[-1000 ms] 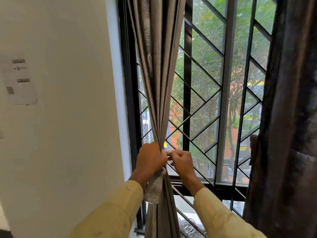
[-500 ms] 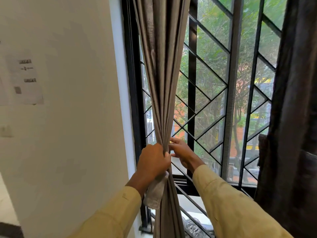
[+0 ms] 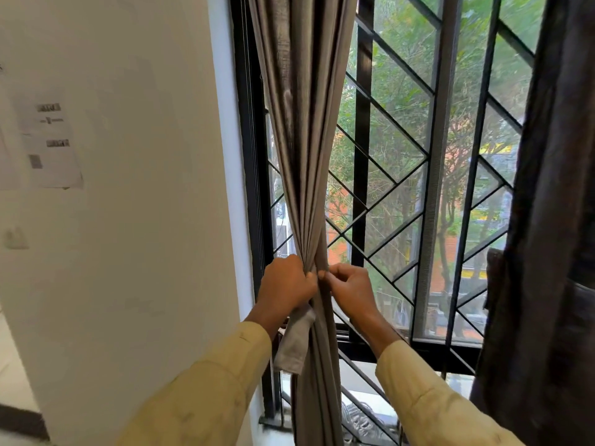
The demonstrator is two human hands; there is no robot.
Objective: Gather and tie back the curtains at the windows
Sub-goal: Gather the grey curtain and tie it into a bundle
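A grey-brown curtain (image 3: 302, 123) hangs gathered into a narrow bunch at the left side of the window. My left hand (image 3: 285, 286) is closed around the bunch from the left, with a pale grey tie-back strip (image 3: 294, 342) hanging down below its palm. My right hand (image 3: 349, 289) is at the bunch's right side, its fingertips pinched at the curtain's edge next to my left thumb. What the right fingertips pinch is hidden. A second, dark curtain (image 3: 553, 220) hangs at the right edge of the view.
Behind the curtains is a window with a black diagonal metal grille (image 3: 399, 175) and a black frame (image 3: 249, 156). A white wall (image 3: 135, 188) with printed papers (image 3: 48, 146) stuck on it fills the left. Trees and buildings show outside.
My right hand has closed from spread fingers into a pinch at the curtain's edge. The left hand keeps its hold on the bunch. The view has shifted slightly.
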